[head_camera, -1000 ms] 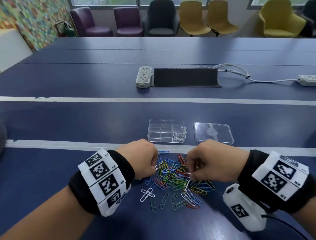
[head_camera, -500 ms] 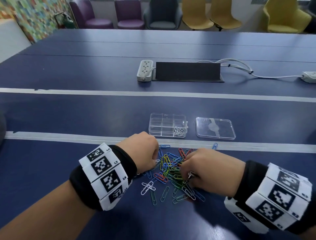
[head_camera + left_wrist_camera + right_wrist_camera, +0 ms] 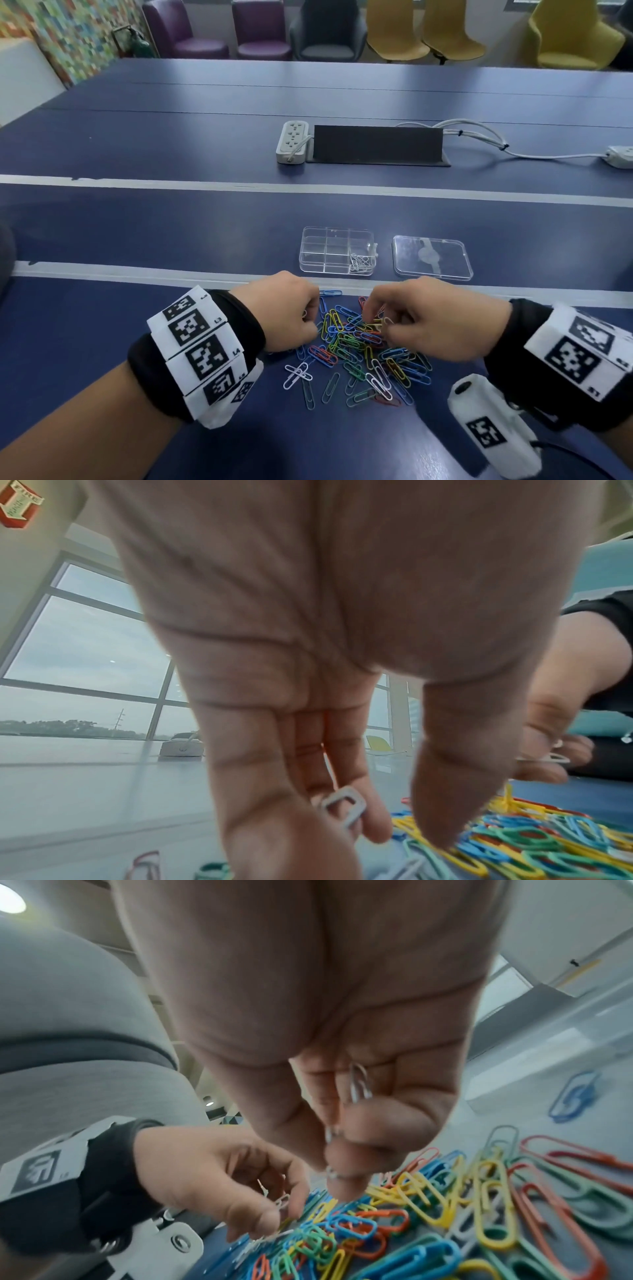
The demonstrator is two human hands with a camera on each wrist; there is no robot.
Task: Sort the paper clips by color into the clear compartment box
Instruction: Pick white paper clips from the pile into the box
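Head view: compartment box (image 3: 337, 249) holds white clips (image 3: 361, 263); both hands pinch white clips.

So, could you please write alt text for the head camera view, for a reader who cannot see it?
Two hands pick white paper clips from a pile of colored paper clips on a blue table: the left hand and the right hand each hold some. Behind the pile stand a clear compartment box, with white clips in its near right compartment, and its lid beside it.
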